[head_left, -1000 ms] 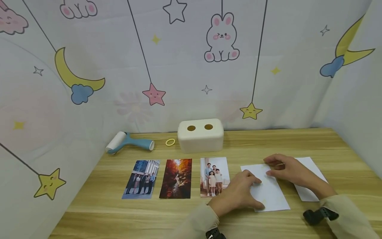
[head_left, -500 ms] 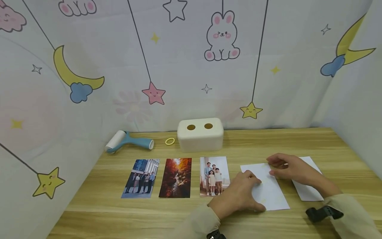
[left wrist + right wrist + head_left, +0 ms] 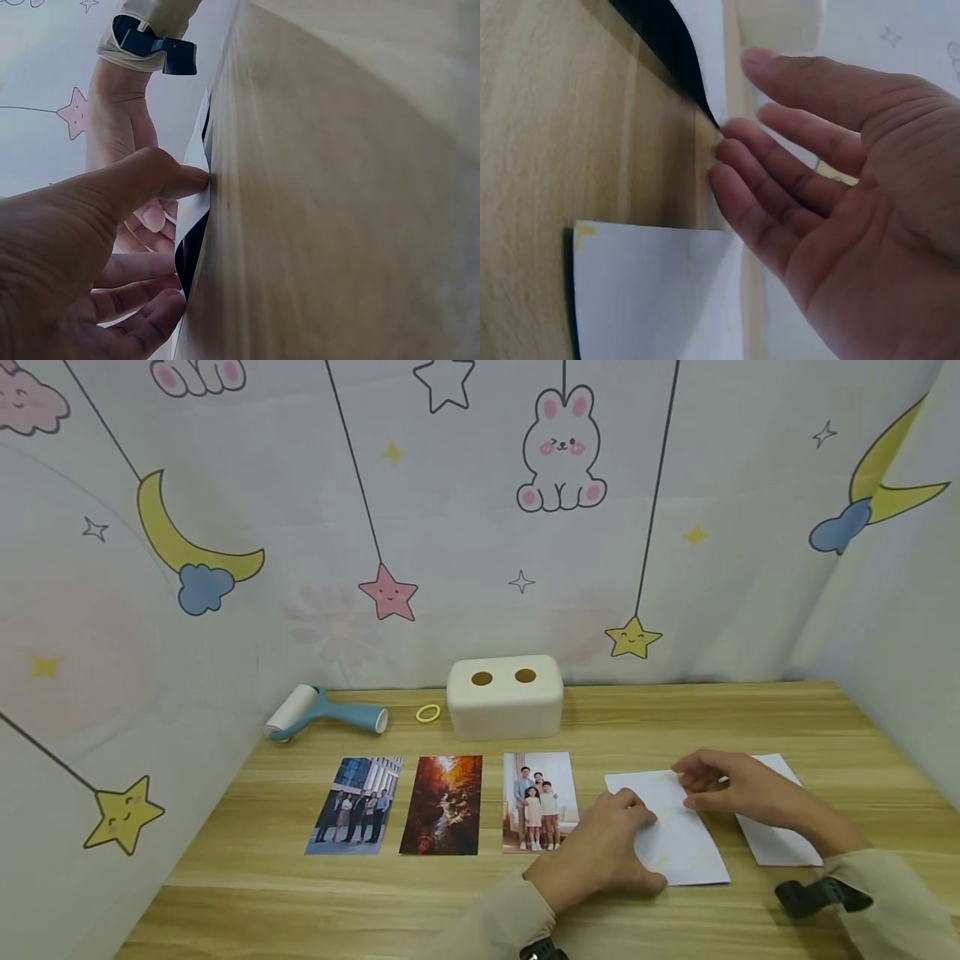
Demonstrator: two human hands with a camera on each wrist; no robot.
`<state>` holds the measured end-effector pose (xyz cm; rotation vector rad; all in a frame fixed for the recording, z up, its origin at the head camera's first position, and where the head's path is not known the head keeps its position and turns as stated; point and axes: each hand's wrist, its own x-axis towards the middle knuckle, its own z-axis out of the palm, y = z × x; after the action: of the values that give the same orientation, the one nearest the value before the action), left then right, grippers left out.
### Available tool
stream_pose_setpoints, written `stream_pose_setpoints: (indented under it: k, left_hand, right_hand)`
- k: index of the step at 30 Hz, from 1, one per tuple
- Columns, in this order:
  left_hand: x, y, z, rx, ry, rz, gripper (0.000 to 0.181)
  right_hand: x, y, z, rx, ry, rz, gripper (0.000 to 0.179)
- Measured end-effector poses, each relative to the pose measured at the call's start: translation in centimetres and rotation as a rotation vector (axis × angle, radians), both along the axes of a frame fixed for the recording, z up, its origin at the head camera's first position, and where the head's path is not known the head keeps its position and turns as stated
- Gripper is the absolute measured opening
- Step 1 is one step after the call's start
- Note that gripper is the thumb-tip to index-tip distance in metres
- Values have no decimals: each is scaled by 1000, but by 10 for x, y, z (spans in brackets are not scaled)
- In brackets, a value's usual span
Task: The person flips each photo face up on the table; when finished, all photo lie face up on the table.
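Note:
A white sheet point(image 3: 686, 847) with a dark underside lies under my hands, its edge bowed up off the table in both wrist views. My left hand point(image 3: 592, 847) spreads across its left side, thumb pressing near the front edge and fingers point(image 3: 161, 311) at the side edge. At the sheet's far right corner is my right hand point(image 3: 750, 793), its fingers loosely bent. The right wrist view shows those fingertips point(image 3: 727, 150) right at the corner of the raised sheet point(image 3: 705, 45). A second white sheet point(image 3: 772, 839) lies partly behind my right forearm; a yellow mark shows on its corner.
Left of the sheets lie a family photo point(image 3: 536, 802), an autumn stream photo point(image 3: 442, 806) and an office group photo point(image 3: 354, 806). Behind them stand a white box point(image 3: 504, 718) with two holes, a yellow ring point(image 3: 428, 714) and a blue-handled roller point(image 3: 326, 714). A printed curtain point(image 3: 465, 527) encloses the table.
My right hand has shifted slightly to the right along the sheet's far corner. The left hand and the sheet stay almost where they were.

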<state>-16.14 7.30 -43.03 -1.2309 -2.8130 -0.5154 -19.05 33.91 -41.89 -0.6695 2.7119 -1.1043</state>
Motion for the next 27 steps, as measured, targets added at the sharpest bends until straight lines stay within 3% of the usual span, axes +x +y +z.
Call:
stream_pose_setpoints:
  k: [7,18,27]
  left_hand:
    - [-1,-1,-3,19,24,-17,56]
    - [-1,-2,-3,32,33,-37,51]
    - [1,-2,0,-6,16,-22,55]
  right_hand:
    - [2,7,3,25,-60,46,35]
    - [2,11,2,-27,-136,122,49]
    - [2,13,5,-6,-134,123,55]
